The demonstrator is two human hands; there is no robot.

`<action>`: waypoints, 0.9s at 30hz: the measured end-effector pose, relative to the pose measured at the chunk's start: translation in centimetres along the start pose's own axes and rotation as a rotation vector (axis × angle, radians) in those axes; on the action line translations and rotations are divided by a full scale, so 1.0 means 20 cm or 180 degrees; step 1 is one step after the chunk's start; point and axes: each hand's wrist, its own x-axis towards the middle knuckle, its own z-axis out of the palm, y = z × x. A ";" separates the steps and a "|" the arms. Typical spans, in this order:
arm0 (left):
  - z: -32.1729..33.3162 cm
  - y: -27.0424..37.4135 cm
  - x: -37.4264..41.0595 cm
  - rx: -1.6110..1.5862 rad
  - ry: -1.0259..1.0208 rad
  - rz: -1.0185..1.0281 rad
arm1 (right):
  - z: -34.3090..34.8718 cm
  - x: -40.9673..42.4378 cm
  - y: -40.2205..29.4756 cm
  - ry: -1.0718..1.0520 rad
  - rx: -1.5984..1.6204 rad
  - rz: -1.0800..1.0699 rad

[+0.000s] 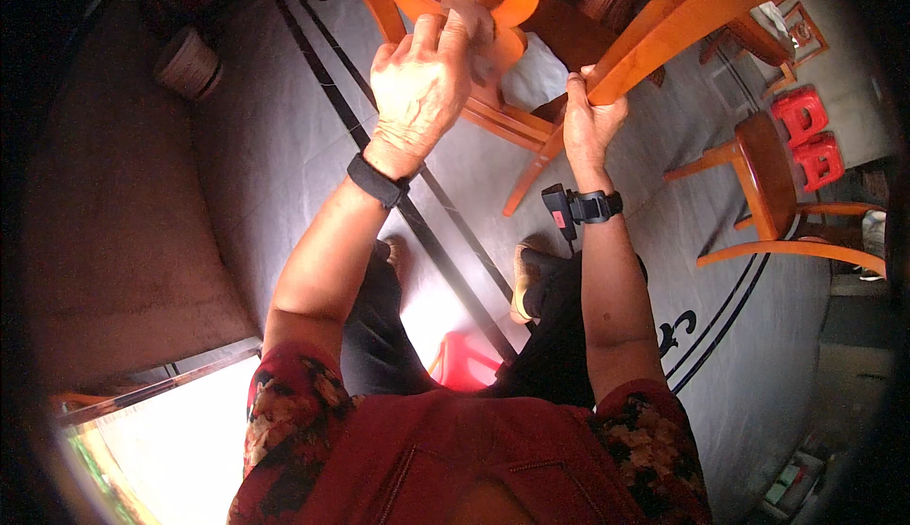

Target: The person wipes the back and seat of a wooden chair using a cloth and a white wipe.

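An orange-brown wooden chair (625, 42) stands in front of me, tilted in the view, with a carved openwork back. My left hand (423, 74) is at the carved back panel, its fingers bent over a blurred grey-brown cloth (482, 34) that lies against the wood. The fingertips are partly hidden. My right hand (593, 120) grips a curved wooden rail of the chair from below, thumb on the near side. Behind the rails, a crumpled white cloth or bag (534, 74) shows.
Between my feet is a red plastic stool (462, 361). Another wooden chair (764, 177) stands at the right, beside stacked red stools (817, 159). A ribbed bin (188, 63) stands at the upper left, near a large brown surface (128, 226).
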 end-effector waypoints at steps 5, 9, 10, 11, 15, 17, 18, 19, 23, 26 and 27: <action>-0.10 0.07 0.04 -0.1061 -0.0315 -0.0319 | 0.00 0.00 -0.01 -0.0044 -0.0060 0.0149; -0.02 0.05 0.04 -0.1691 0.0086 -0.0329 | -0.01 0.01 -0.02 0.0023 -0.0116 0.0074; -0.03 0.04 0.03 -0.1278 -0.0087 -0.0344 | -0.02 0.01 -0.03 0.0001 -0.0169 0.0080; -0.05 0.03 0.02 -0.0864 -0.0259 -0.0356 | -0.01 0.01 -0.03 0.0007 -0.0105 0.0061; -0.04 -0.07 0.03 -0.0203 -0.0146 0.0001 | -0.01 0.01 -0.02 -0.0004 -0.0076 -0.0037; -0.05 -0.03 0.02 -0.0876 -0.0186 -0.0340 | -0.01 0.01 -0.02 0.0027 -0.0053 0.0017; -0.05 0.01 0.02 -0.1211 -0.0199 -0.0523 | 0.00 0.01 -0.03 0.0052 0.0012 0.0088; -0.05 0.03 0.03 -0.1655 -0.0237 -0.0583 | 0.01 0.01 -0.03 0.0075 0.0078 0.0160; -0.08 0.08 0.07 -0.2993 -0.0466 -0.0853 | -0.01 0.02 -0.07 0.0075 -0.0054 -0.0145; -0.06 0.01 0.07 -0.2292 -0.0277 -0.0405 | -0.01 0.03 -0.07 0.0047 -0.0439 -0.0461; -0.06 -0.02 0.04 -0.1553 -0.0270 -0.0335 | -0.01 0.03 -0.07 0.0044 -0.0309 -0.0315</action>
